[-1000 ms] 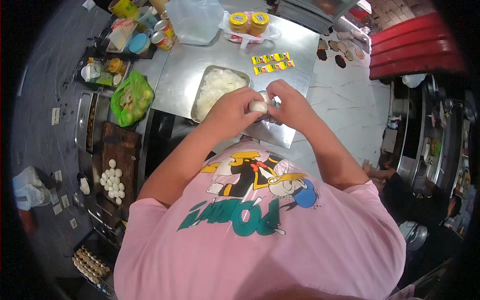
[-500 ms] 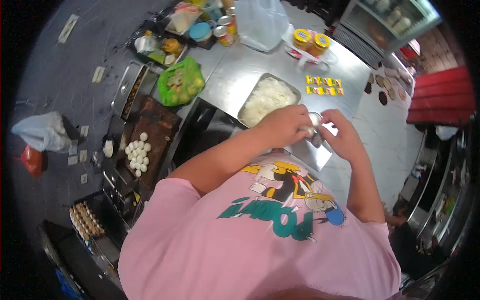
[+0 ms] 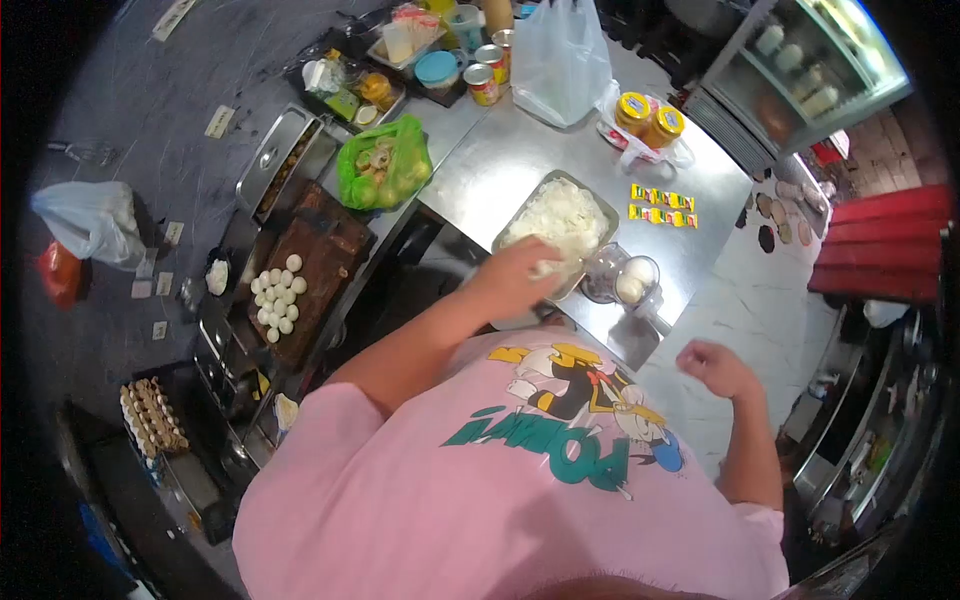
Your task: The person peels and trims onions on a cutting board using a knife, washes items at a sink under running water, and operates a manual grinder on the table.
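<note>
My left hand [image 3: 520,278] reaches over the near edge of a metal tray [image 3: 611,212] filled with pale, shredded-looking food [image 3: 560,215]. Its fingers are blurred against the food, so their grip cannot be made out. To the right of the tray stand a round container with dark contents [image 3: 602,273] and a clear bowl [image 3: 651,268] holding white eggs [image 3: 630,289]. My right hand [image 3: 718,367] is off the table's near right corner, touching nothing visible. Its fingers are curled in, and what they hold, if anything, is hidden.
Two rows of yellow sachets [image 3: 662,207], yellow-lidded jars [image 3: 648,120] and a plastic bag [image 3: 562,65] lie farther back on the steel table [image 3: 490,165]. To the left are a green bag [image 3: 383,165], several white eggs on a brown board [image 3: 330,235] and egg trays [image 3: 155,415].
My hands have parted from above the containers beside the tray. The left moved left to the tray's edge; the right drew down and right. The containers now show. The view has shifted.
</note>
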